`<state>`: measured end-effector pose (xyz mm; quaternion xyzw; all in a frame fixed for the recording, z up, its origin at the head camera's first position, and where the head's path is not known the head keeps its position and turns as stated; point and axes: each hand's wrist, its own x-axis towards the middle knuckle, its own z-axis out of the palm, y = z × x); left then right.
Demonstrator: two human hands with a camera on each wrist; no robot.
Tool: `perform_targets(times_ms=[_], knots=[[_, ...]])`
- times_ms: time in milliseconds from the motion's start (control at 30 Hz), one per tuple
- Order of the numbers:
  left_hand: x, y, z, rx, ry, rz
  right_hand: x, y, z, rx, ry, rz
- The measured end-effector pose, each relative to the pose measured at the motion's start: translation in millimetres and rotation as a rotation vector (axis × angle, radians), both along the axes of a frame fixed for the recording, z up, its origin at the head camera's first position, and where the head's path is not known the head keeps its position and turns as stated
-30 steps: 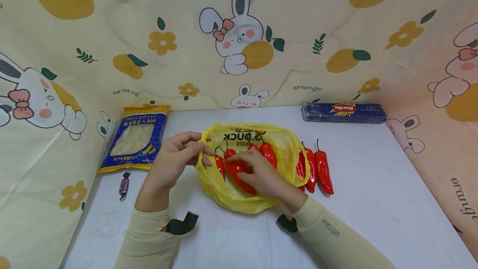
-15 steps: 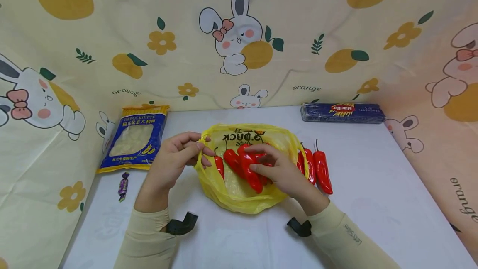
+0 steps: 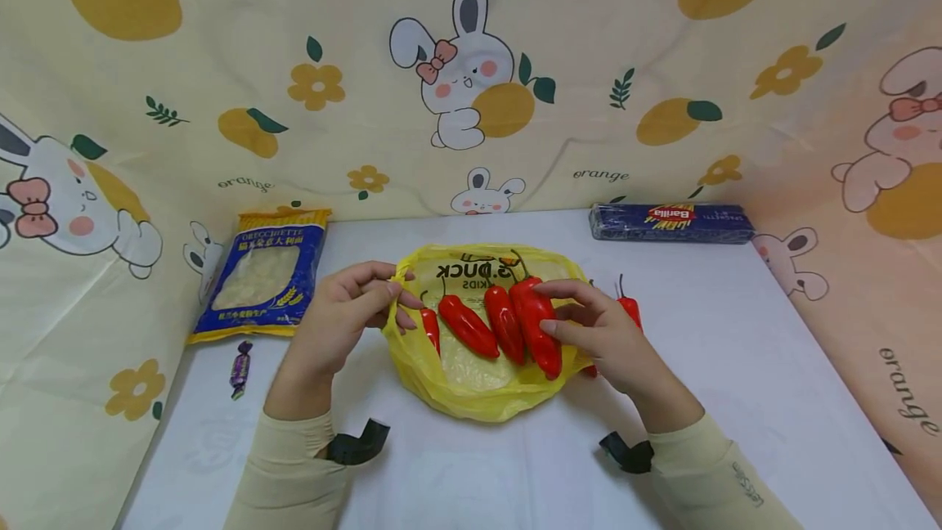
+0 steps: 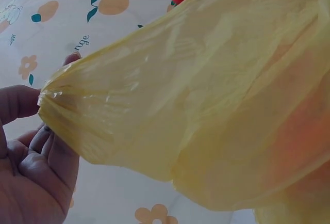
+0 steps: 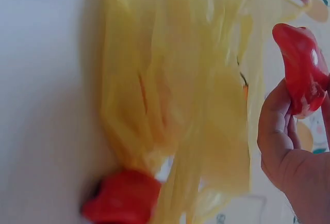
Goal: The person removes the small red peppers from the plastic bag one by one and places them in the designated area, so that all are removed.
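Pinching left rim of yellow bag [image 3: 478, 401] with left hand [image 3: 344, 311]; probably light, limp, easily torn, so best held by gathered edge. Holding red pepper [image 3: 531, 317] over right part of bag mouth, thumb opposing fingers of right hand [image 3: 611, 338]; likely light, firm, slippery, so best gripped round middle.

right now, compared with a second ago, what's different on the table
The right hand, over the middle of the yellow bag earlier, has moved rightward with a red pepper, now holding it near the bag's right side. The left hand still pinches the bag's edge; the pasta packet, candy and blue pack stayed put.
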<state>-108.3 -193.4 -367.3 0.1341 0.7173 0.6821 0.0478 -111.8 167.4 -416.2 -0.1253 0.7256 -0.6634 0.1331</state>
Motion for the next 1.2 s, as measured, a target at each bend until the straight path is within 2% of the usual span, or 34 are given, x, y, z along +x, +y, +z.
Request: perform_targets(times_ms=[267,533,1000,1200], knots=[[0.4,-1.4,1.0,-0.027,-0.011,0.012,4.2,34,-4.1,0.059,-0.005,-0.088],[-0.4,-3.3,1.6,-0.034,-0.011,0.018,7.0,69,-8.5,0.171,-0.022,-0.197],[-2.7,-5.4,1.9,-0.03,-0.018,0.019,2.9,121,-22.7,0.273,-0.025,-0.339],[-2.0,-6.7,3.0,-0.039,-0.021,0.025,-5.1,136,-35.0,0.335,-0.131,-0.361]])
